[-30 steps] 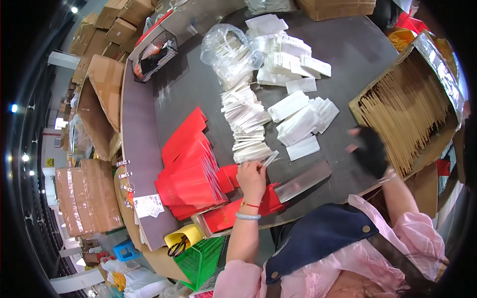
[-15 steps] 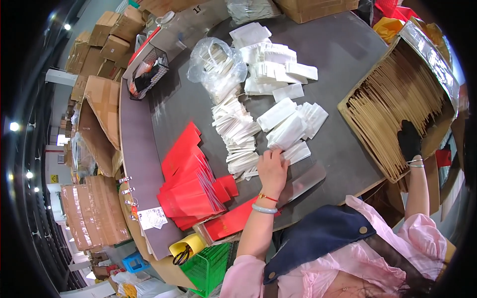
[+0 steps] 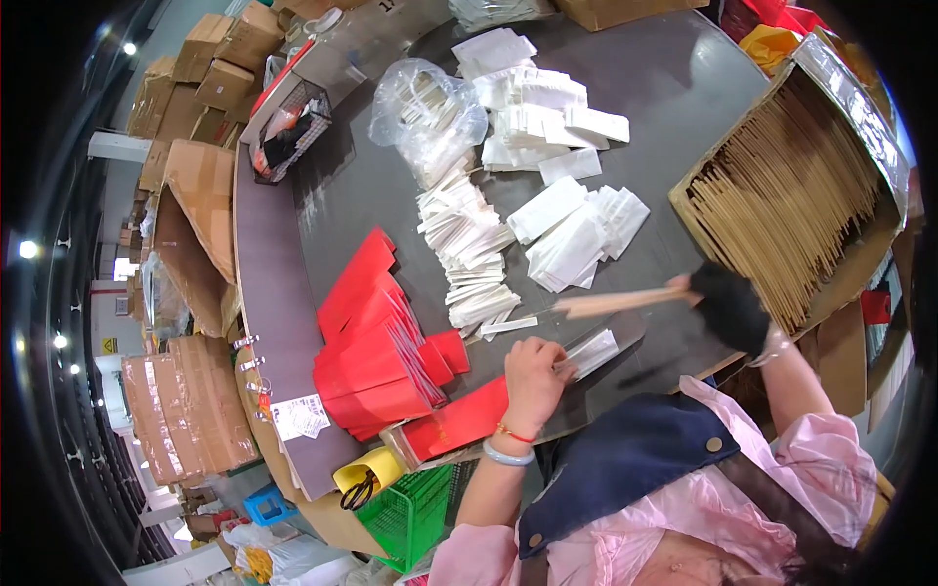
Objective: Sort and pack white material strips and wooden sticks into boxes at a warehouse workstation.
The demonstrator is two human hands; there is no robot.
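Note:
My left hand [image 3: 535, 383] is closed at the near side of the table, its fingers on a slim white paper packet [image 3: 594, 354]. Beneath that hand lies a flat red sleeve [image 3: 454, 422], with a clear plastic strip [image 3: 625, 344] beyond the fingers. In a black glove, my right hand [image 3: 731, 308] grips a few thin wooden sticks [image 3: 625, 302], blurred by motion and pointing left. To its right, more wooden sticks [image 3: 782, 195] fill an open cardboard box [image 3: 747, 354]. White packets [image 3: 576, 234] lie in a loose pile, beside a row of narrow white packets [image 3: 459, 234].
Fanned red sleeves [image 3: 376, 376] lie at the left of the grey table [image 3: 674, 107]. A clear plastic bag [image 3: 425, 112] and a wire basket [image 3: 293, 137] stand farther back. Scissors [image 3: 359, 490] sit in a yellow holder [image 3: 376, 469] at the near edge, above a green crate [image 3: 415, 518].
My right hand has come out of the stick box and moved left with wooden sticks. My left hand has drawn a white packet nearer, over the plastic strip.

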